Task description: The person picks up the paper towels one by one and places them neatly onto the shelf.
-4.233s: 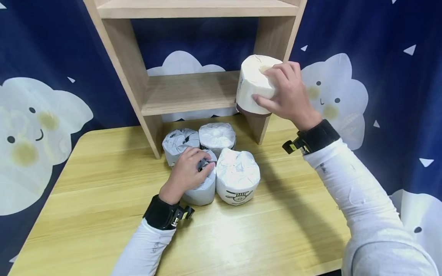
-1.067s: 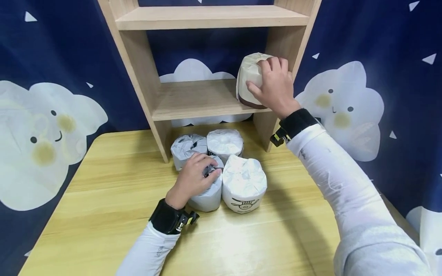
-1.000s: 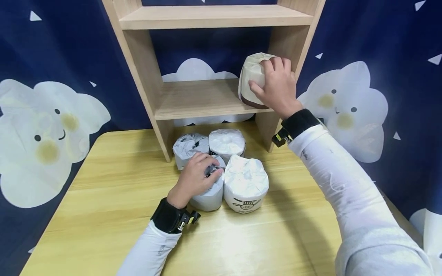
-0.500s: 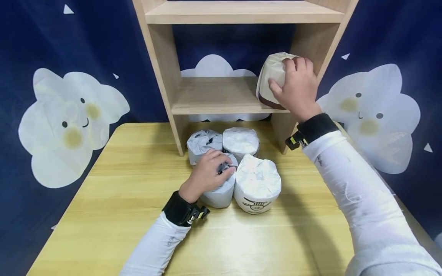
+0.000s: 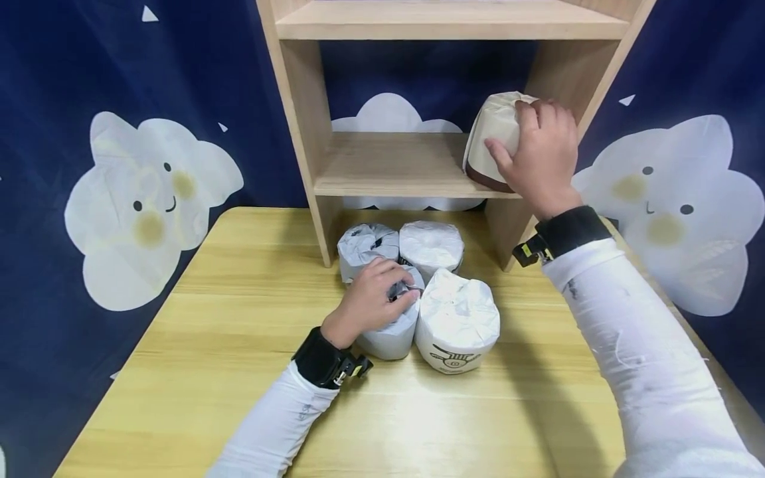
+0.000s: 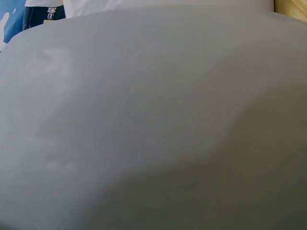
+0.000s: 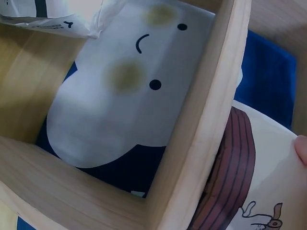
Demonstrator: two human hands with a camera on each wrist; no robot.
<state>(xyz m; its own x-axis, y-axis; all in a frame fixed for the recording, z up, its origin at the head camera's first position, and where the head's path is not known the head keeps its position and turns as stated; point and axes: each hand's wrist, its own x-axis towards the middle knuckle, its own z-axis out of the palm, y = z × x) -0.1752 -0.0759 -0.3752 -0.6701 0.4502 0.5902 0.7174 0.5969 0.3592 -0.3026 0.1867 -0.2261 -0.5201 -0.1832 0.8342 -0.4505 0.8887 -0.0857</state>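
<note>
right hand (image 5: 540, 156) grips roll (image 5: 493, 133) on shelf (image 5: 394, 166).

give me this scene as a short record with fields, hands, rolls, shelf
right hand: right hand holds a cream wrapped paper roll tilted on the lower shelf board, at its right end
left hand: left hand grips the top of a white wrapped roll on the table
other rolls: three more white wrapped rolls stand packed beside it, the front right roll bearing a printed mark
shelf unit: wooden, standing on the table; upper shelf board visible
backdrop: dark blue cloth with cloud faces
</note>
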